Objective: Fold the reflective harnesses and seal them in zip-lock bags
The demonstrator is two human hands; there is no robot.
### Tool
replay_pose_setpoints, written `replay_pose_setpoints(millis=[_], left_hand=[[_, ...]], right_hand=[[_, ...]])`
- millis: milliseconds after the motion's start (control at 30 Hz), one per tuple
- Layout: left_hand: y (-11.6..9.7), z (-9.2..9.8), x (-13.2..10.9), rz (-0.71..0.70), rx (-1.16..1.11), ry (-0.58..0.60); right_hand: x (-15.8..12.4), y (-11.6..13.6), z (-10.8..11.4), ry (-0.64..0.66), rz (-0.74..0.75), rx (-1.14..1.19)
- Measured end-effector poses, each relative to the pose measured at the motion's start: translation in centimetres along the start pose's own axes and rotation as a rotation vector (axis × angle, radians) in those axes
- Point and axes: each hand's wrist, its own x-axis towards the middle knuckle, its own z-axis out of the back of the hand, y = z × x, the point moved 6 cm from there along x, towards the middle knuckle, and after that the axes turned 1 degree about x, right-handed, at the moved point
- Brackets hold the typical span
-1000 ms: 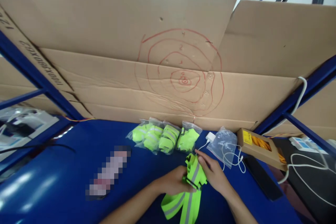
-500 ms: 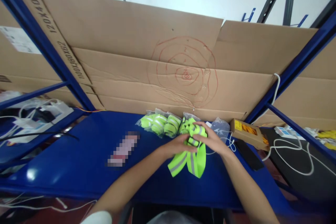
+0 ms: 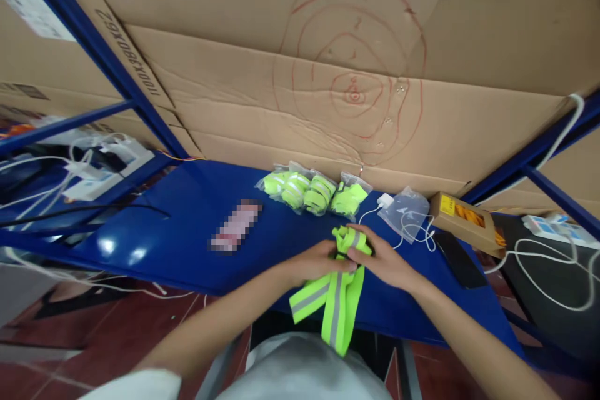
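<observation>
A neon-green strap with grey reflective stripes [image 3: 335,309] is partly bunched up between my hands, its loose lengths hanging down over the table's front edge. My left hand [image 3: 319,260] grips it from the left, fingers closed near a dark piece. From the right, my right hand [image 3: 377,259] is closed round the upper bunched part. Behind them, several clear bags with green straps inside stand in a row, among them a bag [image 3: 319,194] and, at the right end, another bag [image 3: 349,198].
On the blue table [image 3: 187,219] a pixelated pink item [image 3: 235,225] lies left. To the right are an empty clear bag [image 3: 407,212], a white charger [image 3: 385,200] with cable, a black phone [image 3: 459,259] and an open cardboard box [image 3: 464,222]. Cardboard stands behind.
The view has tilted downward and closer. My hands with the strap are now apart from the bag row, and the loose lengths hang lower, nearer my body.
</observation>
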Motion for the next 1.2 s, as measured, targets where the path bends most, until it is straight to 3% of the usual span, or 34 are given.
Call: replay_pose_setpoints(millis=[133,267,333,433,600,700,800,1000,1100,1200], left_hand=[[3.6,-1.6,-3.3,0.122,-0.016,0.006],[2.0,-0.6,-4.5,-0.017,0.264,0.032],[0.7,0.4,-4.4,-0.097,0.413,0.048],[-0.1,1.6,-3.8,-0.102,0.460,0.041],[1.8,1.0,-3.4,-0.076,0.415,-0.021],[3.5,0.6,-3.0,-0.056,0.334,-0.084],[4.6,0.7,-2.6,-0.015,0.261,-0.065],[3.4,2.0,-2.4,0.050,0.295,0.017],[2.5,2.2,-2.1,0.049,0.264,-0.030],[2.7,1.2,-1.7,0.025,0.016,-0.020]], right_hand=[[-3.9,-2.9,-4.1,0.009,-0.196,0.120],[-4.4,-3.0,-6.1,-0.058,-0.102,0.176],[-3.4,-2.7,-6.1,-0.124,-0.030,0.189],[-1.8,-2.6,-5.8,-0.154,0.005,0.181],[-1.4,-2.5,-5.3,-0.109,-0.046,0.125],[-2.1,-2.1,-4.5,-0.184,-0.085,0.066],[-2.5,-1.5,-3.8,-0.225,-0.122,0.047],[-1.8,-1.0,-2.2,-0.257,-0.160,0.113],[-1.4,-1.1,-1.8,-0.358,-0.160,0.241],[-1.4,-0.9,-1.3,-0.512,-0.126,0.210]])
